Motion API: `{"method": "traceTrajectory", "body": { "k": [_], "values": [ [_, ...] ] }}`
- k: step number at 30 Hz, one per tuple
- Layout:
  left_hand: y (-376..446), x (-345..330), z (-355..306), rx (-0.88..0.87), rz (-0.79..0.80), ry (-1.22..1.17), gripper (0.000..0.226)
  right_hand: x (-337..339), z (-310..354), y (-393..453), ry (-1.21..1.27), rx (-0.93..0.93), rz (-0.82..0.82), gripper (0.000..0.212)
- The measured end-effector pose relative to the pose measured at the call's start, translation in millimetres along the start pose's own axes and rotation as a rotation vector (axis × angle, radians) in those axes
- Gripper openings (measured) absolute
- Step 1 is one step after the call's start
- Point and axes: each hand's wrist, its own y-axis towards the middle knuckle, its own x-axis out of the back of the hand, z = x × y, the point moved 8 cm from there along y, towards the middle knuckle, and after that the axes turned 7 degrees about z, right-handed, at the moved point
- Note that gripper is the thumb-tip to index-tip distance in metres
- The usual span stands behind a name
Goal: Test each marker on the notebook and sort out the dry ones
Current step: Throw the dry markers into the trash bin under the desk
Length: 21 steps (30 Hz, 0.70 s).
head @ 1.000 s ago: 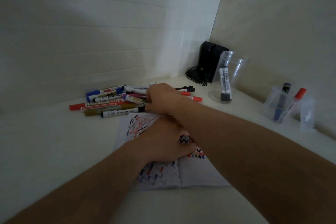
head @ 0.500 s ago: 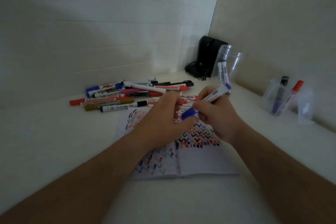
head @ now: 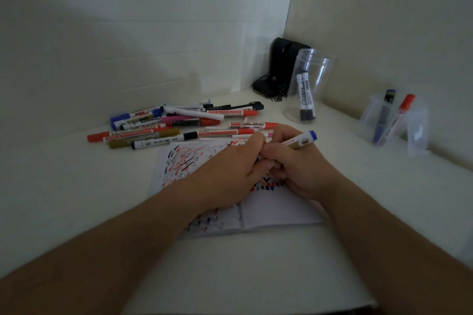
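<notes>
The right hand (head: 302, 171) grips a blue-ended marker (head: 299, 142), fingers curled round its lower barrel; the upper end rises obliquely up and away from the hand, and the writing end is hidden between the hands. The left hand (head: 233, 174) meets the right at the fingertips, its fingers curled in against the hidden lower end of the marker; what exactly it pinches cannot be told. Both hands hover over or rest on an open notebook (head: 276, 212), lying flat on the white surface (head: 76, 199) directly beneath them. Its pages bear scribbles and zigzag test marks in red, blue and black.

Just beyond the hands lies a loose pile of markers (head: 179, 123), mostly white-barrelled with red, blue, black, pink and gold caps, the nearest touching the far edge of the notebook. Beyond and to the right of the right hand stands a clear cup (head: 307, 84) holding two black-capped markers (head: 305, 96) upright. Behind that cup, in the corner of the walls, stands a black device (head: 281, 66) with a cord. Farther right, well apart from the hands, a second clear container (head: 371, 120) holds a blue marker (head: 382, 116) and a red marker (head: 399, 116), both leaning.
</notes>
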Motion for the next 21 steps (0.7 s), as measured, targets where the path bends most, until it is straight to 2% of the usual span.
{"method": "traceTrajectory", "body": {
  "k": [7,13,15,17,19,21],
  "values": [
    [1.4,-1.1,-1.0,0.026,0.049,-0.076,0.021,0.0,4.1,-4.1,-0.014,-0.033,0.037,0.032],
    [1.7,-0.2,0.3,0.038,0.066,-0.06,0.021,3.0,13.2,-15.6,-0.119,0.027,0.081,0.031],
    [0.3,-6.5,4.2,0.115,0.132,-0.056,0.045,9.1,19.6,-19.1,-0.144,0.029,0.066,0.029],
    [-4.2,-13.9,8.0,0.202,0.22,-0.033,0.068,24.8,26.7,-22.2,-0.068,0.029,0.03,0.026],
    [-7.8,-19.3,9.3,0.234,0.282,0.034,0.074,40.8,30.7,-26.0,0.019,0.022,0.005,0.018],
    [-8.1,-23.2,8.1,0.22,0.315,0.11,0.073,45.3,22.8,-31.6,0.006,-0.02,-0.002,0.01]
  ]
}}
